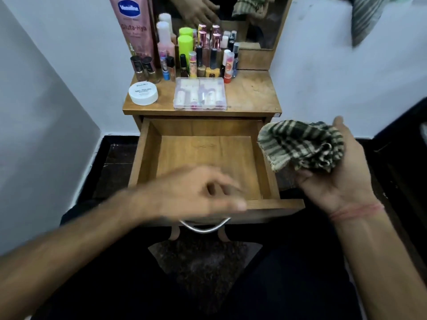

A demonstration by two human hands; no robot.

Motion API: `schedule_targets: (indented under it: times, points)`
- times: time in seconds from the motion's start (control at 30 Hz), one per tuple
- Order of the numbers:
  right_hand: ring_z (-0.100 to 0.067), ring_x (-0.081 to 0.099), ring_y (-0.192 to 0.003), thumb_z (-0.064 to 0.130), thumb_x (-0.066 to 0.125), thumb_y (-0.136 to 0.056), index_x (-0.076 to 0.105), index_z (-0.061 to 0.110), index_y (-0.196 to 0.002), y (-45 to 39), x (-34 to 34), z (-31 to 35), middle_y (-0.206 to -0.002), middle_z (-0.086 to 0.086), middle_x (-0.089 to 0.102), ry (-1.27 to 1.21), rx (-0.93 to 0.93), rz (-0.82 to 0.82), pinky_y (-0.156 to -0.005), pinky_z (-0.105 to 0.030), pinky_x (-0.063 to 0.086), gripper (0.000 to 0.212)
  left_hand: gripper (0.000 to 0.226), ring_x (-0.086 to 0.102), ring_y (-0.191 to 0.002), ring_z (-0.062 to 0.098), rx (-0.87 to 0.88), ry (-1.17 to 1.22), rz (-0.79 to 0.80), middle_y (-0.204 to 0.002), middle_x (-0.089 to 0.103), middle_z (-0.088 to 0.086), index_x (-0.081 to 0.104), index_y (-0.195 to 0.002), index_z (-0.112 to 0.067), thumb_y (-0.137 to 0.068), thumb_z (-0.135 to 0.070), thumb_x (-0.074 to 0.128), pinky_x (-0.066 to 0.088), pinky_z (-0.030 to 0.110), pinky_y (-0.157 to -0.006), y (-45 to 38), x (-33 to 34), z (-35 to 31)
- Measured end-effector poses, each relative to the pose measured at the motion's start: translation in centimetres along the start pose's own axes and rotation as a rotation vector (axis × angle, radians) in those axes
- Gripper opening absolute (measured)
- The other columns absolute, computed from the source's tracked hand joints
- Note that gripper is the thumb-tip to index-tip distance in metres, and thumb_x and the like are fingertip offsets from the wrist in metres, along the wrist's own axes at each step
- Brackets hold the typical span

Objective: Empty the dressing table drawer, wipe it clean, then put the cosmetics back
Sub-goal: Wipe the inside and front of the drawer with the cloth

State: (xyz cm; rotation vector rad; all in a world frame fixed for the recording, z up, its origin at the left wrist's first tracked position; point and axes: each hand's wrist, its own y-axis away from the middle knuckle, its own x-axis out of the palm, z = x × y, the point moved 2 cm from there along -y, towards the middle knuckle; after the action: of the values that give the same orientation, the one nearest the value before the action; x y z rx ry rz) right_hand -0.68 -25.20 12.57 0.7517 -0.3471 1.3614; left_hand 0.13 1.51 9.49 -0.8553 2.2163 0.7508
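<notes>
The wooden drawer [147,148] of the dressing table is pulled out and nothing lies inside it. My left hand [198,195] is blurred over the drawer's front edge, its fingers loosely bent and holding nothing. My right hand [339,179] is palm up to the right of the drawer and holds a crumpled green-and-cream checked cloth [302,146]. On the table top [251,95] stand several small cosmetic bottles [201,56], a clear plastic case [200,94] of lipsticks, a white round jar [143,94] and a tall pink lotion tube [134,26].
A mirror [254,19] rises behind the bottles and reflects my hands and the cloth. White walls close in on both sides. The floor is dark, with a speckled patch below the drawer's metal handle [204,227]. A striped fabric [369,17] hangs at top right.
</notes>
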Motion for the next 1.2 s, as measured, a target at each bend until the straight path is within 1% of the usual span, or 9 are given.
schedule_targets:
  times: [0.1, 0.27, 0.4, 0.57, 0.67, 0.73, 0.9, 1.07, 1.2]
  points:
    - [-0.022, 0.073, -0.092, 0.047, 0.040, -0.111, 0.079, 0.016, -0.083, 1.9, -1.2, -0.3, -0.101, -0.006, 0.076, -0.096, -0.084, -0.018, -0.068, -0.030, 0.053, 0.057, 0.052, 0.055, -0.133, 0.001, 0.253, -0.265, -0.122, -0.144, 0.053, -0.023, 0.046, -0.163, -0.055, -0.113, -0.069, 0.044, 0.051, 0.038, -0.114, 0.2, 4.4, -1.7]
    - [-0.029, 0.063, -0.123, 0.023, 0.047, -0.091, 0.065, 0.003, -0.120, 3.4, -3.5, -0.6, -0.128, -0.012, 0.065, -0.252, -0.171, -0.021, -0.113, -0.042, 0.047, 0.040, 0.048, 0.057, -0.130, 0.008, 0.324, -0.399, -0.250, -0.150, 0.053, -0.016, 0.038, -0.169, -0.051, -0.121, -0.054, 0.032, 0.050, 0.035, -0.115, -1.7, 4.8, -1.0]
    - [-0.018, 0.069, -0.104, -0.003, 0.056, -0.090, 0.050, 0.014, -0.128, 3.3, -4.5, -2.2, -0.114, -0.004, 0.066, -0.109, -0.400, -0.158, -0.089, -0.034, 0.059, 0.042, 0.048, 0.060, -0.123, 0.004, 0.218, -0.349, -0.227, -0.134, 0.065, -0.020, 0.047, -0.164, -0.051, -0.118, -0.060, 0.037, 0.055, 0.037, -0.105, -4.2, 1.8, -0.4]
    - [-0.019, 0.070, -0.115, -0.012, 0.077, -0.088, 0.053, 0.018, -0.128, 1.9, -6.7, -6.3, -0.125, -0.008, 0.066, 0.310, -0.576, -0.522, -0.104, -0.035, 0.058, 0.056, 0.044, 0.067, -0.120, 0.010, 0.118, -0.316, -0.289, -0.128, 0.070, -0.023, 0.065, -0.149, -0.044, -0.114, -0.062, 0.045, 0.059, 0.046, -0.096, -8.2, -1.2, 0.7]
    - [-0.022, 0.072, -0.121, -0.011, 0.083, -0.084, 0.052, 0.017, -0.138, 0.2, -6.7, -8.5, -0.130, -0.009, 0.068, 0.418, -0.547, -0.536, -0.096, -0.026, 0.061, 0.068, 0.045, 0.068, -0.116, 0.012, 0.080, -0.349, -0.303, -0.128, 0.070, -0.023, 0.066, -0.144, -0.044, -0.112, -0.065, 0.042, 0.059, 0.047, -0.095, -9.3, -2.0, 1.2]
    - [-0.016, 0.071, -0.123, -0.006, 0.087, -0.083, 0.055, 0.019, -0.139, -1.0, -6.1, -8.9, -0.133, -0.006, 0.066, 0.487, -0.571, -0.547, -0.101, -0.031, 0.061, 0.069, 0.051, 0.068, -0.116, 0.012, 0.077, -0.350, -0.304, -0.127, 0.070, -0.023, 0.067, -0.143, -0.043, -0.110, -0.069, 0.037, 0.059, 0.049, -0.094, -9.6, -2.2, 1.5]
    - [-0.006, 0.065, -0.108, 0.011, 0.098, -0.073, 0.065, 0.025, -0.113, -4.0, -4.7, -9.0, -0.121, 0.002, 0.059, 0.872, -0.724, -0.613, -0.100, -0.026, 0.055, 0.054, 0.042, 0.066, -0.123, 0.013, 0.004, -0.313, -0.313, -0.132, 0.070, -0.025, 0.070, -0.141, -0.046, -0.111, -0.066, 0.048, 0.055, 0.048, -0.100, -10.7, -2.9, 1.7]
    - [-0.008, 0.067, -0.105, 0.018, 0.101, -0.071, 0.067, 0.027, -0.105, -6.0, -6.6, -10.9, -0.114, 0.010, 0.066, 0.868, -0.472, -0.677, -0.100, -0.040, 0.059, 0.049, 0.046, 0.066, -0.123, 0.010, -0.065, -0.179, -0.346, -0.128, 0.072, -0.033, 0.076, -0.128, -0.054, -0.100, -0.070, 0.043, 0.052, 0.047, -0.102, -11.3, -3.7, 2.1]
    - [-0.013, 0.070, -0.109, 0.010, 0.096, -0.077, 0.080, 0.015, -0.106, -4.9, -4.5, -10.1, -0.114, 0.001, 0.072, 1.021, -0.881, -0.557, -0.100, -0.029, 0.057, 0.034, 0.044, 0.066, -0.123, 0.011, -0.079, -0.172, -0.339, -0.129, 0.072, -0.033, 0.077, -0.124, -0.052, -0.102, -0.066, 0.042, 0.052, 0.048, -0.103, -11.5, -3.6, 2.3]
